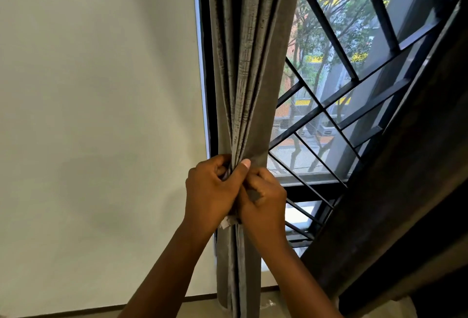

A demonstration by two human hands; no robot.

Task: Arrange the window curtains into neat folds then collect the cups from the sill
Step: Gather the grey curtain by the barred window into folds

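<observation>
The long grey woven fabric curtain (247, 69) hangs gathered into vertical pleats at the left edge of the black-framed window with its diagonal metal grille (336, 105), just beside the plain white wall (101, 115). Its long axis runs straight up and down, from above the view to the floor. Both hands meet at one level on the bundle, roughly at mid-height. The left hand (211, 191) grips the pleats from the left side, fingers curled round the cloth and thumb laid across the front. The right hand (263, 195) touches it from the right, fingers curled tight and pinching the outer fold against the rest. So the fabric lies between the two hands, running up from the fingers and down below the wrists. Any smoothing stroke would likely have to follow that vertical line. A second dark curtain (405, 165) hangs near on the right. No cups show, and the sill is mostly hidden.
</observation>
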